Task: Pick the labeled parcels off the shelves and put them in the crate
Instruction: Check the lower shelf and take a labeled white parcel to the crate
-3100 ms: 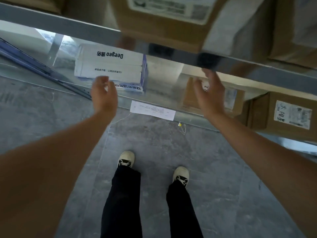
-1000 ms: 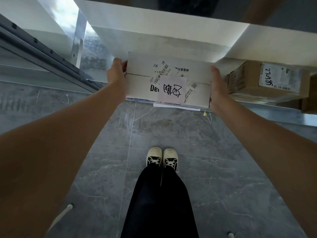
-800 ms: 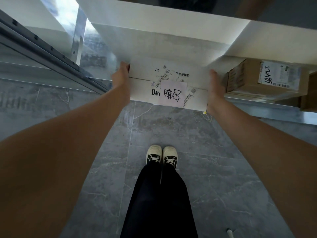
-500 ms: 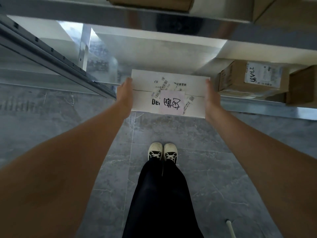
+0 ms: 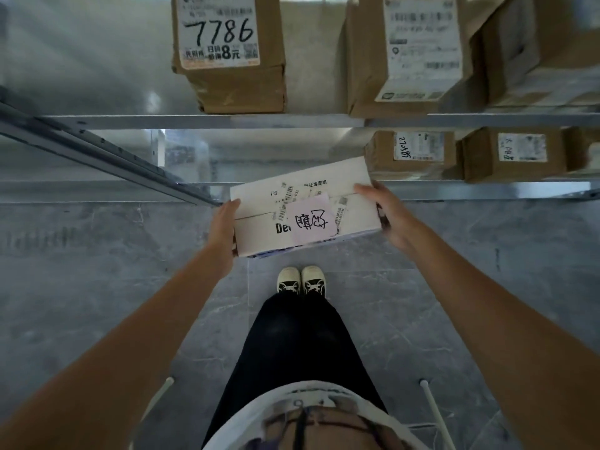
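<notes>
A flat white parcel (image 5: 259, 230) with shipping labels and a pink handwritten note hangs in front of the metal shelves, above my feet, tilted with its right end higher. My left hand (image 5: 222, 227) grips its left end and my right hand (image 5: 384, 214) grips its right end. No crate is in view.
Brown labeled boxes stand on the shelves: one marked 7786 (image 5: 230, 50) and another (image 5: 412, 53) on the upper shelf (image 5: 201, 121), two more (image 5: 412, 154) (image 5: 516, 154) on the lower shelf at right. A slanted metal rail (image 5: 107, 157) crosses the left. Grey tiled floor lies below.
Both hands reached into the low shelf, took the white parcel by its ends and drew it out toward me. It has now tilted, and the view has lifted to show the upper shelf.
</notes>
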Demonstrator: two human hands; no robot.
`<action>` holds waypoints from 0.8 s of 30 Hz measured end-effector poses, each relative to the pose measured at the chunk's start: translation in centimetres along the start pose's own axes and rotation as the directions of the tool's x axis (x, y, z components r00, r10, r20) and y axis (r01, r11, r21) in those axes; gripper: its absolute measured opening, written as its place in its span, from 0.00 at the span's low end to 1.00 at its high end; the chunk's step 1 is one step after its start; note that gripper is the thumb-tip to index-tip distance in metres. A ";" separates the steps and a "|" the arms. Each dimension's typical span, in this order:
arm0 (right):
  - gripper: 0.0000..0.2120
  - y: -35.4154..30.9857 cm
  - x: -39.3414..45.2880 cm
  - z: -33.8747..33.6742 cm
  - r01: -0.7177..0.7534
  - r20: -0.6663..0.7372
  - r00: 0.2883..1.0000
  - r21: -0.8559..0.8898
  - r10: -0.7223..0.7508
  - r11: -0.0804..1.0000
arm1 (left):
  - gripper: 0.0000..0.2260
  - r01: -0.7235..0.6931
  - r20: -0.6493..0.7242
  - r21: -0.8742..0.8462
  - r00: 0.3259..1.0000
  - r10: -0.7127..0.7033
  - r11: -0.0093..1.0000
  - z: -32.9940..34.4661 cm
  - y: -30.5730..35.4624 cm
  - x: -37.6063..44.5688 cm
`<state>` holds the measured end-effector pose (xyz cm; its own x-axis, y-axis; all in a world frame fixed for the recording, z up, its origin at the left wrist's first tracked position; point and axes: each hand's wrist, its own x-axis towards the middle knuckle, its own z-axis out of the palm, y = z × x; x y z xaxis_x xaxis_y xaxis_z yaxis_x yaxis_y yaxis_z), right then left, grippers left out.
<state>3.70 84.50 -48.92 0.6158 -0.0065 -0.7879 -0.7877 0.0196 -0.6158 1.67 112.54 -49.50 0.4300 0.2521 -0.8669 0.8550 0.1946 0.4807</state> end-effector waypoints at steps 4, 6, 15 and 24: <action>0.18 -0.5 -0.7 0.3 -0.032 0.021 0.999 0.011 0.031 0.999 | 0.20 0.075 0.034 0.000 0.997 -0.075 0.997 -1.7 -1.2 -0.7; 0.18 -0.5 -0.1 0.3 -0.038 0.055 0.998 -0.021 0.039 0.999 | 0.25 0.084 0.050 0.068 0.995 -0.087 0.994 -2.5 -1.7 -0.2; 0.12 -3.4 1.9 3.6 -0.030 0.317 0.936 -0.368 0.156 0.929 | 0.34 0.006 0.601 0.372 0.760 -0.245 0.928 -2.0 1.3 0.8; 0.31 -2.6 3.1 6.6 0.092 0.107 0.992 -0.185 -0.073 0.978 | 0.33 0.049 0.419 0.111 0.903 -0.092 0.993 -0.7 -2.4 0.6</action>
<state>7.76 91.00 -49.77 0.6699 0.0994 -0.7358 -0.7178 -0.1663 -0.6761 -0.28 112.93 -51.08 0.4316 -0.1875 -0.8824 0.9020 0.1001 0.4200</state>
